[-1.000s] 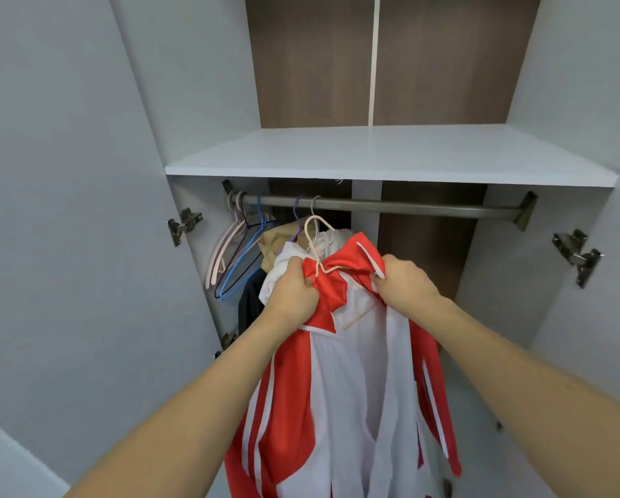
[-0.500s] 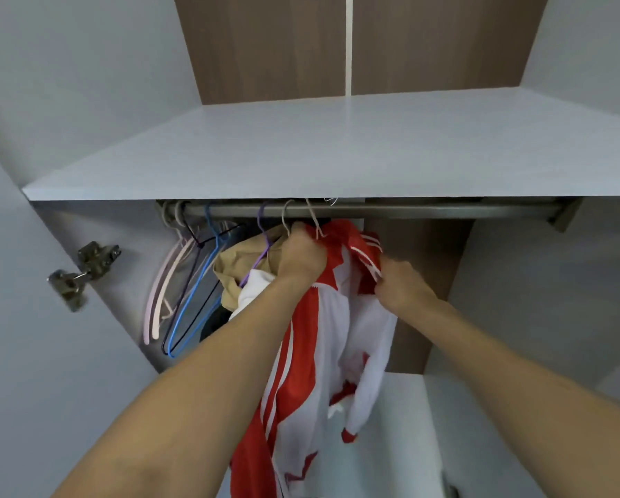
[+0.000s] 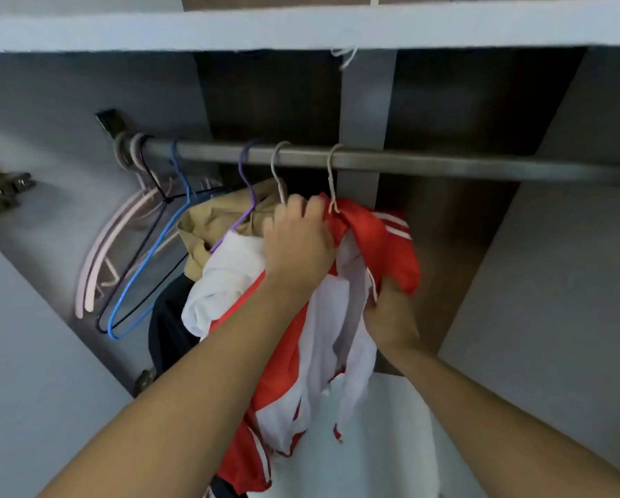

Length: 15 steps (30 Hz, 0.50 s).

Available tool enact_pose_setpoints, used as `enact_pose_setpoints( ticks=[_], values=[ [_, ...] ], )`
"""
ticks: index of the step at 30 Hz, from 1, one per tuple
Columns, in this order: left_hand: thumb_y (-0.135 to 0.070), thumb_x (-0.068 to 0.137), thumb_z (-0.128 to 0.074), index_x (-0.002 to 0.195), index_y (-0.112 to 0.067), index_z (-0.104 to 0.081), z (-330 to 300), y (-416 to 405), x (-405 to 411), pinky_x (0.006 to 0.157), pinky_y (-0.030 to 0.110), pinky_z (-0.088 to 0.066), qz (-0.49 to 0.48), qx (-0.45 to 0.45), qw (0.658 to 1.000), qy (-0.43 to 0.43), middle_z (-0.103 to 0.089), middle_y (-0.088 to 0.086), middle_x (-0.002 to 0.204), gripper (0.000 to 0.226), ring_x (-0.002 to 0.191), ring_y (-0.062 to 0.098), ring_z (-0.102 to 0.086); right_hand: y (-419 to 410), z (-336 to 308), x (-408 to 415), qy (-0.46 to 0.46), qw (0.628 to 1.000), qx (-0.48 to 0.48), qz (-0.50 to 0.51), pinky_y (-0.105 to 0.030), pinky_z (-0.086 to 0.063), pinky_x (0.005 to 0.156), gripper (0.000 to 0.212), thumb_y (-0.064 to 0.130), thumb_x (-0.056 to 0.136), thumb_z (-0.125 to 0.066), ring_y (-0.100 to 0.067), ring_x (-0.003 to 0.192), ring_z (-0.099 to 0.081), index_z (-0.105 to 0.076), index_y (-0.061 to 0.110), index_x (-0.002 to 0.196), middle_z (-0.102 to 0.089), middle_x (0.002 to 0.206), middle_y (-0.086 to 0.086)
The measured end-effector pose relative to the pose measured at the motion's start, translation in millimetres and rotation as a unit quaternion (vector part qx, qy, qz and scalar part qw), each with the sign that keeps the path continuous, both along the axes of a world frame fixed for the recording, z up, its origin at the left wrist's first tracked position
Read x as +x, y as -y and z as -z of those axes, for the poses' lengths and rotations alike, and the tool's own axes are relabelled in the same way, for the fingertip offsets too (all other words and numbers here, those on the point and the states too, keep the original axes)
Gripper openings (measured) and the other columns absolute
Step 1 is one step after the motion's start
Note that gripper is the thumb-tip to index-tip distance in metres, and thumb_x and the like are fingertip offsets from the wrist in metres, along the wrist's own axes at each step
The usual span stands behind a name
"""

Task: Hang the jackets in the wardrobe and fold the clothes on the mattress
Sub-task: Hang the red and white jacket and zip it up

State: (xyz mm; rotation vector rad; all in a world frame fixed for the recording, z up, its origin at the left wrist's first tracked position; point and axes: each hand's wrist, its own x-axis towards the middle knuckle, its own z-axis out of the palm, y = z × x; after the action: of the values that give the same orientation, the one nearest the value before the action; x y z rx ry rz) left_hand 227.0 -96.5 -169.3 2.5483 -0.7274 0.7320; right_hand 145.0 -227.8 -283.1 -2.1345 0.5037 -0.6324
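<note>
Two hands work inside the open wardrobe [image 3: 552,282], whose grey walls and shelf frame a metal hanging rail [image 3: 445,167]. On that rail the red-and-white jacket [image 3: 337,336] hangs from a pale wire hanger [image 3: 331,181] hooked over the bar, so this hanging step looks nearly done, with only straightening and letting go left. Left of it hang a tan garment [image 3: 207,228] on a purple hanger [image 3: 245,188], a white garment [image 3: 225,278] and a dark one [image 3: 168,328] below, so several pieces appear already stowed. Further left, empty hangers wait at the rail's end: a blue hanger [image 3: 150,267], a black hanger [image 3: 136,260] and two pale pink hangers [image 3: 100,260]. The left hand [image 3: 297,246] grips the jacket's collar just beside the hanger's neck, fingers curled into the cloth. The right hand [image 3: 391,310] pinches the red shoulder fabric lower down, apparently tugging it into place. No mattress shows here, so how far the folding has got cannot be judged.
</note>
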Motion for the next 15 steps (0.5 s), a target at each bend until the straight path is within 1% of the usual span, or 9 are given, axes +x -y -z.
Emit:
enact_pose_setpoints(
  ticks=[2, 3, 5, 7, 8, 10, 13, 15],
  values=[
    [-0.033, 0.089, -0.046, 0.136, -0.014, -0.054, 23, -8, -8, 0.096, 0.047, -0.037, -0.003, 0.041, 0.990, 0.137, -0.054, 0.014, 0.132, 0.051, 0.115, 0.036, -0.052, -6, 36, 7, 0.056, 0.998, 0.008, 0.008, -0.025, -0.046, 0.098, 0.032, 0.009, 0.096, -0.055, -0.019, 0.108, -0.060, -0.052, 0.018, 0.127, -0.064, 0.113, 0.001],
    [-0.034, 0.089, -0.044, 0.139, -0.013, -0.052, 42, -9, -12, 0.104, 0.049, -0.034, 0.004, 0.055, 0.980, 0.191, -0.052, 0.015, 0.138, 0.055, 0.123, 0.036, -0.050, -9, 57, 11, 0.074, 0.997, 0.017, 0.006, -0.026, -0.046, 0.096, 0.029, 0.005, 0.095, -0.054, -0.021, 0.107, -0.060, -0.055, 0.013, 0.123, -0.064, 0.110, -0.001],
    [-0.034, 0.092, -0.042, 0.147, -0.011, -0.045, 68, -11, -18, 0.117, 0.054, -0.023, 0.013, 0.066, 0.967, 0.247, -0.044, 0.017, 0.149, 0.060, 0.138, 0.037, -0.040, -6, 79, 24, 0.095, 0.995, 0.034, 0.006, -0.034, -0.048, 0.087, 0.020, 0.003, 0.093, -0.053, -0.023, 0.096, -0.061, -0.058, 0.007, 0.112, -0.065, 0.101, -0.004],
    [-0.031, 0.089, -0.046, 0.152, -0.012, -0.037, 111, -11, -25, 0.121, 0.056, -0.010, 0.012, 0.069, 0.962, 0.264, -0.036, 0.018, 0.155, 0.066, 0.145, 0.037, -0.030, -2, 113, 33, 0.122, 0.992, 0.022, 0.005, -0.030, -0.043, 0.077, 0.015, 0.003, 0.092, -0.053, -0.017, 0.085, -0.054, -0.059, 0.005, 0.106, -0.060, 0.093, 0.000],
    [-0.030, 0.086, -0.049, 0.153, -0.013, -0.034, 136, -12, -28, 0.121, 0.057, -0.005, 0.006, 0.076, 0.961, 0.267, -0.031, 0.019, 0.158, 0.071, 0.147, 0.038, -0.026, 3, 130, 38, 0.130, 0.991, 0.013, 0.006, -0.028, -0.040, 0.076, 0.015, 0.004, 0.091, -0.054, -0.015, 0.083, -0.050, -0.059, 0.003, 0.105, -0.057, 0.091, 0.001],
    [-0.028, 0.081, -0.053, 0.154, -0.013, -0.032, 185, -18, -33, 0.120, 0.057, 0.000, -0.011, 0.107, 0.959, 0.263, -0.024, 0.020, 0.161, 0.077, 0.149, 0.038, -0.019, 12, 163, 48, 0.142, 0.990, 0.009, 0.012, -0.029, -0.041, 0.078, 0.017, 0.006, 0.090, -0.055, -0.017, 0.085, -0.052, -0.061, 0.004, 0.105, -0.058, 0.093, -0.001],
    [-0.029, 0.079, -0.055, 0.147, -0.010, -0.044, 273, -24, -37, 0.119, 0.056, 0.012, -0.034, 0.179, 0.956, 0.231, -0.023, 0.020, 0.161, 0.072, 0.150, 0.039, -0.014, 25, 230, 58, 0.166, 0.986, 0.015, 0.004, -0.028, -0.045, 0.082, 0.014, 0.009, 0.090, -0.056, -0.019, 0.093, -0.059, -0.063, 0.008, 0.102, -0.063, 0.099, -0.003],
    [-0.031, 0.077, -0.058, 0.136, -0.006, -0.056, 327, -24, -39, 0.118, 0.056, 0.015, -0.034, 0.230, 0.948, 0.215, -0.029, 0.020, 0.158, 0.063, 0.150, 0.040, -0.017, 34, 275, 69, 0.166, 0.985, 0.039, -0.017, -0.034, -0.051, 0.085, 0.016, 0.010, 0.091, -0.057, -0.020, 0.095, -0.063, -0.065, 0.007, 0.104, -0.067, 0.100, -0.005]
  ],
)
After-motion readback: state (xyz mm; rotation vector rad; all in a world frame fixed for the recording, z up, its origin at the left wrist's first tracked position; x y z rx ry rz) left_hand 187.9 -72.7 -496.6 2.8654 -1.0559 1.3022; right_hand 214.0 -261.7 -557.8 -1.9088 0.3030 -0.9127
